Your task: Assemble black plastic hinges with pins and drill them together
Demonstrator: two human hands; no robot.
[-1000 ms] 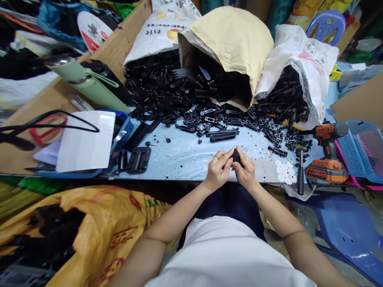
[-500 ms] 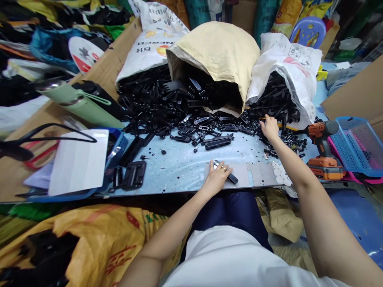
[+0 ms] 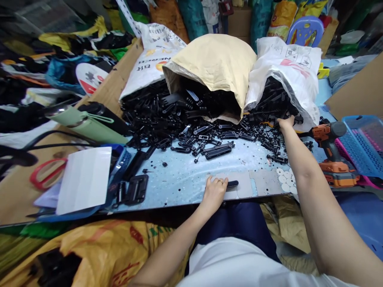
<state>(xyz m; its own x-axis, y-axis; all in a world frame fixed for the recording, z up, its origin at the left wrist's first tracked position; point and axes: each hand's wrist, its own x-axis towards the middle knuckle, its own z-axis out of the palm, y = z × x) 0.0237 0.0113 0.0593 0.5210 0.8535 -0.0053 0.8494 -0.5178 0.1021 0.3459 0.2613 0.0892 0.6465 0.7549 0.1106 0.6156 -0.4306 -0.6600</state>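
Note:
My left hand (image 3: 214, 190) is closed on a slim black plastic bar (image 3: 232, 183), pressed near the bench's front edge; the bar's rounded right end sticks out past the fingers. Stretched forward to the right, my right hand (image 3: 286, 122) is at the mouth of the right white sack (image 3: 302, 65), among black parts (image 3: 272, 99). Its thumb and a finger show apart, while the fingertips are partly lost against the dark parts. Small screws and pins (image 3: 271, 139) lie just left of that wrist. A few longer black bars (image 3: 220, 150) rest mid-bench.
A beige sack (image 3: 215, 56) and a left white sack (image 3: 155, 65) spill black parts across the back. An orange cordless drill (image 3: 332, 155) stands at the right beside a blue basket (image 3: 365, 143). White discs (image 3: 285, 180) lie near the front edge. At left are a green flask (image 3: 86, 123) and red-handled scissors (image 3: 48, 173).
Both hands were together on a black part; they then separated. My left hand stayed low with the bar, while my right hand moved forward over the screws and farther right to the sack's mouth.

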